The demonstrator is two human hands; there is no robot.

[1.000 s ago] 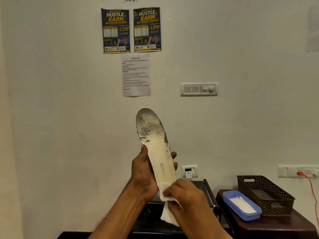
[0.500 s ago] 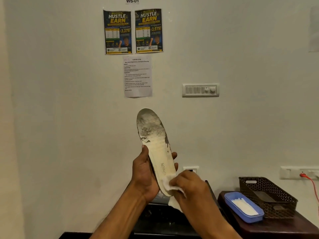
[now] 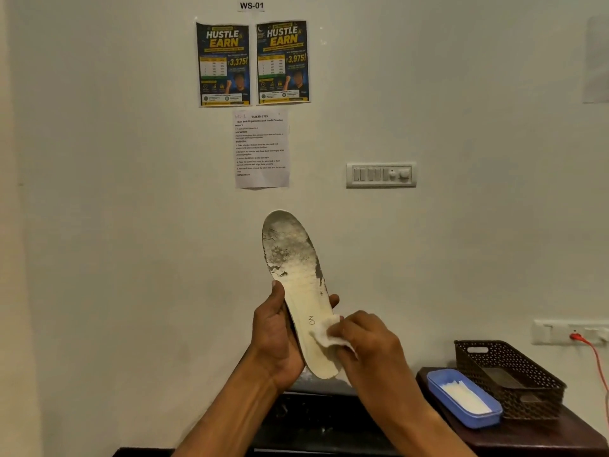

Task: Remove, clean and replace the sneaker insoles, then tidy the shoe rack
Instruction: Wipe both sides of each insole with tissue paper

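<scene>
One insole [image 3: 298, 285] is up in front of the wall, with one wipe [image 3: 324, 334] against it. Two hands show: the left hand [image 3: 275, 338] and the right hand [image 3: 369, 344]. On the far wall hang two posters, the left poster [image 3: 224, 64] and the right poster [image 3: 283, 62], plus one task sheet [image 3: 262, 148] and one label [image 3: 251, 5]. One switch panel [image 3: 381, 174] sits to the right, and one socket [image 3: 570, 332] lower right holds one orange cable [image 3: 593, 354]. On one table [image 3: 543, 437] at near right stand one blue tray [image 3: 461, 399] and one basket [image 3: 509, 377].
</scene>
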